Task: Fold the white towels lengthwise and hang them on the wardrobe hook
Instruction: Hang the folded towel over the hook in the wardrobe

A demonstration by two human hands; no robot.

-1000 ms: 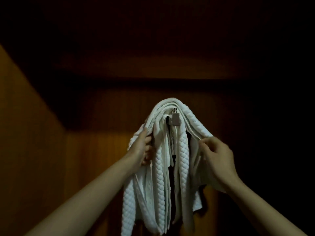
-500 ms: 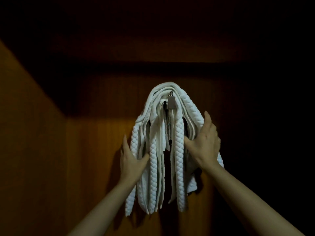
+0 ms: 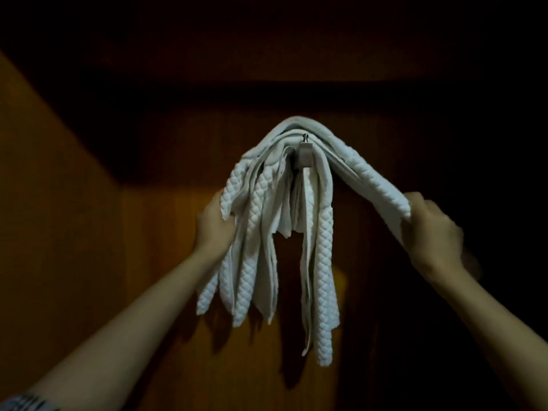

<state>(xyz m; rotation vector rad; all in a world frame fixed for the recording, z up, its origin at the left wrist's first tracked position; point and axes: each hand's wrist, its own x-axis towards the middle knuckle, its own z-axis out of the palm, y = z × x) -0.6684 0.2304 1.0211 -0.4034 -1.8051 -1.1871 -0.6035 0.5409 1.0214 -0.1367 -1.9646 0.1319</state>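
— White quilted cotton towels [image 3: 267,232], where are they?
— Draped in folded strips over the small silver metal hook [image 3: 305,154] on the dark wooden wardrobe back panel [image 3: 166,262].
— And the left hand [image 3: 214,225]?
— Against the left hanging strips, grip curled on their edge.
— The right hand [image 3: 431,232]?
— Its grip is clamped round the outermost strip, held out to the right, away from the rest.
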